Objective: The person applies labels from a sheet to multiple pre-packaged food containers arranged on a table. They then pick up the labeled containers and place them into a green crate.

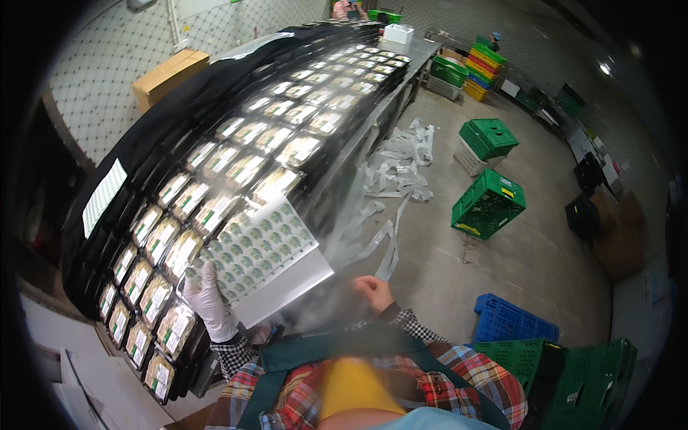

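Note:
My left hand (208,298), in a white glove, grips a sheet of round green stickers (258,250) by its left edge. A plain white strip runs along the sheet's lower side. The sheet lies over or just above rows of clear-lidded black food trays (215,212), which bear labels and are stacked on a long metal table (365,131). My bare right hand (374,293) is right of the sheet and apart from it, fingers curled with thumb and forefinger close together. Whether something small is between them cannot be told. Another sticker sheet (105,198) lies on the black stacks at the left.
Crumpled pale strips (400,161) lie on the floor right of the table. Green crates (488,204) and a blue crate (513,320) stand further right. A cardboard box (169,78) is behind the trays. Two other people (349,9) are far off at the back.

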`<state>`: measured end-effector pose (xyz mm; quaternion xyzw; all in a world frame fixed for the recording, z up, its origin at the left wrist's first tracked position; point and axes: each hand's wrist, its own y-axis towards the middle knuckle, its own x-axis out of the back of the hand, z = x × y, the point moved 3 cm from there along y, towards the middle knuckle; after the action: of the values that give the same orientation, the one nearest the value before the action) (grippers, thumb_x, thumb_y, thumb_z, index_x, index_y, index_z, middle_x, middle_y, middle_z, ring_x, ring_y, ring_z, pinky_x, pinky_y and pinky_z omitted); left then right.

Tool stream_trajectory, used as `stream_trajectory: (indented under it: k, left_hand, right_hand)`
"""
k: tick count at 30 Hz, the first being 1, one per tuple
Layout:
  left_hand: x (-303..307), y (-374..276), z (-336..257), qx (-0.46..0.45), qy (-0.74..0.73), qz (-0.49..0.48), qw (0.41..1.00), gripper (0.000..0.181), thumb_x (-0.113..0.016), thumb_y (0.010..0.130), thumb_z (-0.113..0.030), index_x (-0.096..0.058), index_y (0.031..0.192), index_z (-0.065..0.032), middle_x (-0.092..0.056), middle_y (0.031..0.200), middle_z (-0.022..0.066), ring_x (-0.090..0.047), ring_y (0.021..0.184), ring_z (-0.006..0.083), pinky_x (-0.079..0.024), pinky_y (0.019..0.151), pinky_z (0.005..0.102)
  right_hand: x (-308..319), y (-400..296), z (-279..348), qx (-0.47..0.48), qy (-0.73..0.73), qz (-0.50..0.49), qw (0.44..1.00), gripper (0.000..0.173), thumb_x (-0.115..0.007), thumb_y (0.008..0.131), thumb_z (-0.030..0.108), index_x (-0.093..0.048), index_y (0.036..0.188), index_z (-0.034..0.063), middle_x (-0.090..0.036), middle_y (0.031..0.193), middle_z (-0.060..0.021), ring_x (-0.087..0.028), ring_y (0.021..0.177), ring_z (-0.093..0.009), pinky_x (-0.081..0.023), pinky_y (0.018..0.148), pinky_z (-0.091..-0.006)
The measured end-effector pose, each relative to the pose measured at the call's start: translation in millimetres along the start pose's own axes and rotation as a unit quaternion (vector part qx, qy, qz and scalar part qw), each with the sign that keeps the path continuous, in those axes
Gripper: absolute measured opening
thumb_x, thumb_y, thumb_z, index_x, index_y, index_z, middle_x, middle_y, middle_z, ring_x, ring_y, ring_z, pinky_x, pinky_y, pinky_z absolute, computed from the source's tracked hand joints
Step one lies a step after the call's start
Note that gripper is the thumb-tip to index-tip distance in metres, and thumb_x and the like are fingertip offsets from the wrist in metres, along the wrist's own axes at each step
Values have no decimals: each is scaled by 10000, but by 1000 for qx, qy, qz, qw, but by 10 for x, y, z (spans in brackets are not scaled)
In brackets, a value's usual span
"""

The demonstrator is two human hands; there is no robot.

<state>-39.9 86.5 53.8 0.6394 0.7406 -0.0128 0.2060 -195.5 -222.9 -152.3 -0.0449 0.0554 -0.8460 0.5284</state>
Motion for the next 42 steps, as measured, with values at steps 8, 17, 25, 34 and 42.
stream_trajectory:
  k: [8, 17, 25, 34, 42]
  left_hand:
    - [-633, -112, 291, 17, 42, 101, 994, 102, -651, 845, -75, -625, 902, 5, -645, 775, 11, -560, 654, 53, -449, 595, 184]
    - [-783, -113, 476, -12, 132, 165, 977, 145, -666, 827, -70, -628, 942, 9, -653, 791, 16, -564, 678, 55, -451, 602, 197]
    - [-972, -217, 443, -39, 217, 243, 945, 105, -684, 785, -45, -633, 854, 14, -652, 728, 34, -563, 639, 53, -464, 576, 213]
    - [-634, -114, 552, -21, 239, 243, 940, 167, -728, 730, -35, -607, 835, 11, -640, 698, 66, -547, 598, 70, -458, 559, 234]
    - [-375, -22, 386, 80, 148, 199, 966, 141, -694, 783, -41, -647, 904, 13, -671, 792, 41, -585, 669, 76, -472, 600, 223]
  right_hand:
    - [531, 179, 366, 32, 0, -75, 997, 199, -576, 893, 182, -629, 972, 9, -638, 821, 4, -558, 745, -59, -415, 637, -208]
    - [726, 258, 564, 34, 20, -116, 992, 190, -567, 898, 168, -627, 977, 6, -620, 808, 12, -466, 640, -35, -367, 582, -186]
    - [499, 460, 1081, 124, 149, -111, 975, 293, -572, 887, 139, -543, 1147, 6, -596, 998, -23, -503, 819, -58, -401, 726, -194]
    - [-15, 729, 1441, 177, 68, 99, 977, 491, -678, 810, 128, -467, 1242, 30, -563, 1149, -65, -513, 1063, -137, -430, 882, -286]
    - [-487, 811, 1452, 59, 83, 147, 984, 224, -631, 831, 85, -613, 1041, 9, -636, 934, -18, -576, 872, -100, -453, 803, -251]
